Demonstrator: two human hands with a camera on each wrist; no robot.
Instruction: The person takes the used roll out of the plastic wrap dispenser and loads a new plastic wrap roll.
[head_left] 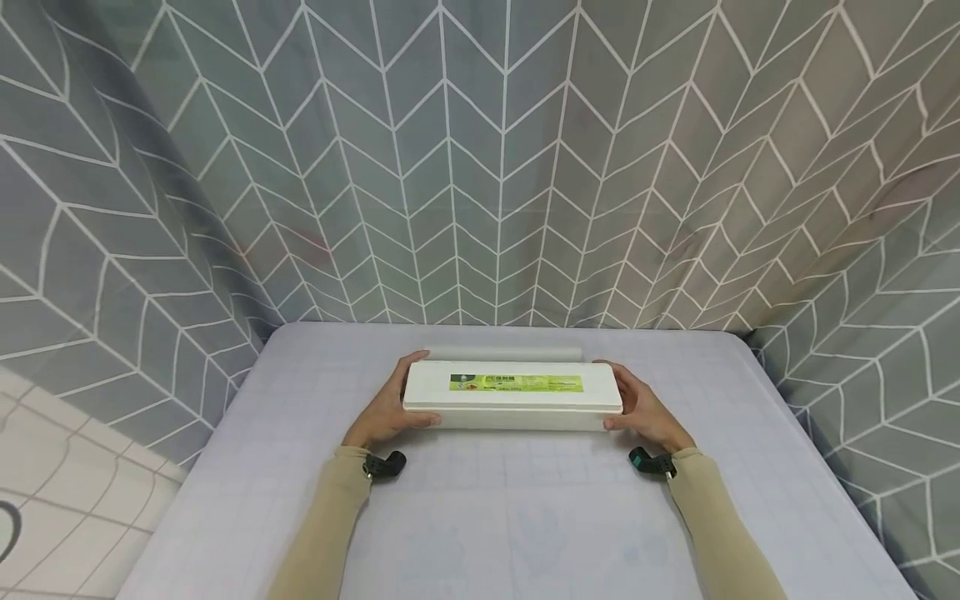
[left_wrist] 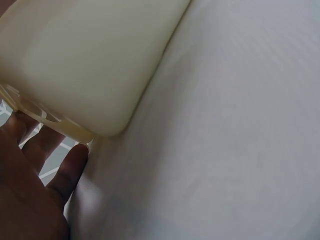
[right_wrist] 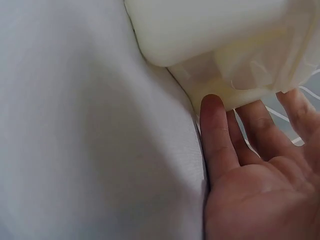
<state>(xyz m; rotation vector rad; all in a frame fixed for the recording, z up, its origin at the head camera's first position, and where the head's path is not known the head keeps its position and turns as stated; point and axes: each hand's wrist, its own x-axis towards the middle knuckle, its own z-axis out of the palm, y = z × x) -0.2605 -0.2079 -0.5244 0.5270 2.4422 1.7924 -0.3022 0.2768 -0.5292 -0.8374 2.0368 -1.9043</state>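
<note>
A long white cling film box (head_left: 510,419) with a green and yellow label (head_left: 516,383) on its lid lies crosswise at the far half of the table. My left hand (head_left: 393,408) holds its left end, thumb along the near side and fingers round the back corner. At the opposite end my right hand (head_left: 637,408) grips in the same way, thumb in front. The left wrist view shows the box's rounded side (left_wrist: 95,60) low over the cloth, fingertips right at its end. In the right wrist view, fingers (right_wrist: 214,130) meet the box's partly see-through end (right_wrist: 240,70).
Just behind the box lies a white roll (head_left: 510,353), partly hidden by it. A pale cloth covers the table (head_left: 480,533). Grey patterned curtains (head_left: 480,167) hang at the back and both sides. Black wrist straps (head_left: 384,465) sit over beige sleeves.
</note>
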